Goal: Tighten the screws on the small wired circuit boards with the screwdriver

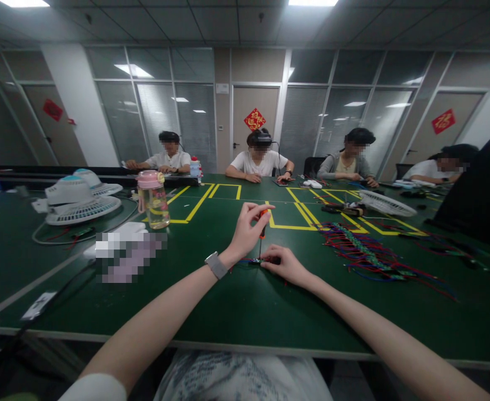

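Your lap (245, 379), six o'clock, is cut off; your left hand (246, 233) clamps a screwdriver (262, 236), your right hand (285, 265) pinches a half-hidden board (255, 261).

The left hand (247, 229) is hiding part of the handle of the screwdriver (262, 233). The right hand (285, 264) is covering one end of a small circuit board (255, 261), whose parts are appearing too small to identify; its curled fingers are concealing whether they are gripping the board or only touching it. Mosaic blocks (128, 259) are obscuring an item on the tabletop (186, 303). Printing on the white tag (39, 305) is showing too blurred to read. The right edge is cutting off a dark panel (479, 195); the bottom edge is cropping the left sleeve (97, 388) and right forearm (378, 323).
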`<state>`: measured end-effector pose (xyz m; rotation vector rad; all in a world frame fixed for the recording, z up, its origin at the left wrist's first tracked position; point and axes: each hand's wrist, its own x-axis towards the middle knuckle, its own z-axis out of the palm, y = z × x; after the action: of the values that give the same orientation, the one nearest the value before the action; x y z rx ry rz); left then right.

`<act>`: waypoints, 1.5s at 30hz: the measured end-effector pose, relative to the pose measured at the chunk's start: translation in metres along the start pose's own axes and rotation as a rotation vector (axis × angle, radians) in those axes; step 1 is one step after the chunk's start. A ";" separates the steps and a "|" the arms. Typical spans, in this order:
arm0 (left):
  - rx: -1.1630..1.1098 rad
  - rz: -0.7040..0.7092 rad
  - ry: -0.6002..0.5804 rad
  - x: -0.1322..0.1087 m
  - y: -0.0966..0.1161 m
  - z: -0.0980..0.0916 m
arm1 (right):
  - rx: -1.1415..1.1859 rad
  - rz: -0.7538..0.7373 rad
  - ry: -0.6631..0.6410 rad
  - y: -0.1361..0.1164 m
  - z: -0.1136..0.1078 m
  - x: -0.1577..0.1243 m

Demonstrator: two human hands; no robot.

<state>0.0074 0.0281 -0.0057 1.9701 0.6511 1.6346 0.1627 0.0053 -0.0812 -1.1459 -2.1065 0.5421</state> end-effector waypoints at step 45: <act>0.045 0.021 0.065 0.004 -0.007 -0.003 | 0.015 -0.028 -0.020 0.000 -0.001 0.000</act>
<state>0.0047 0.0364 -0.0066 1.9687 0.6988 1.7168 0.1638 0.0051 -0.0809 -1.1058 -2.1290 0.5580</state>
